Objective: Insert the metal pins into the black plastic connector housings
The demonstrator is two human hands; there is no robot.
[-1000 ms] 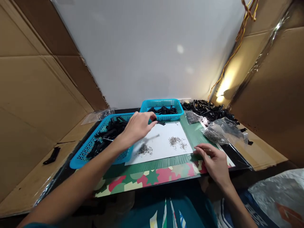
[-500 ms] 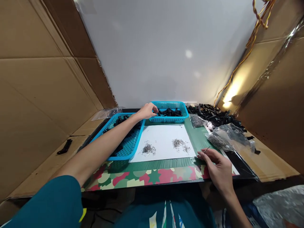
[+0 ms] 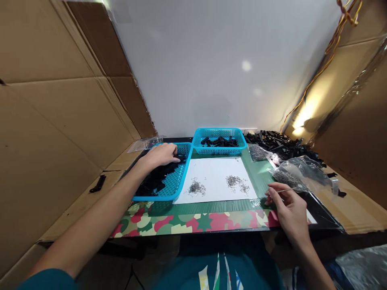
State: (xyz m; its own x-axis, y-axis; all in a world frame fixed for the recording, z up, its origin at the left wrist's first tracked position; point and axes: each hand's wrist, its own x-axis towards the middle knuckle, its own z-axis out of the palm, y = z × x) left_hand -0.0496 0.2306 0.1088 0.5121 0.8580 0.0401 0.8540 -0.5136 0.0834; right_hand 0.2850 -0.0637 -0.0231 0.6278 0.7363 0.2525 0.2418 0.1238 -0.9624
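1. Noted black parts [image 3: 155,181] heaped in left blue basket [image 3: 172,185], with a stretch of mesh floor bare on the right side.
2. Observed left hand [image 3: 165,155] over the basket's far end, fingers curled down at the parts. Cannot tell whether grasping a piece or merely touching.
3. Observed right hand [image 3: 288,205] near the front right of the board, thumb and fingers pinching a thin rod [image 3: 287,190]. Cannot tell exact type of tool.
4. Located two piles of fine metal pieces on white sheet [image 3: 216,173]: left pile [image 3: 196,187] beside the basket, right pile [image 3: 237,183] nearer the right hand.
5. Found back blue basket [image 3: 219,151] just beyond the sheet, holding more black pieces [image 3: 222,141].
6. Recorded to the right: small clear bag [image 3: 256,153], larger clear bag [image 3: 286,177] just behind the right hand, and loose black heap [image 3: 278,143] near the lamp [image 3: 298,131].
7. Recorded to the left: lone black piece [image 3: 98,183] on cardboard, well apart.
8. Hidden: basket's left rim, largely behind left forearm [image 3: 99,217]; left fingertips, partly lost against black.
9. Cut off: both arms, at the frame's lower part. Hard to make out: single pieces within the piles and bags.
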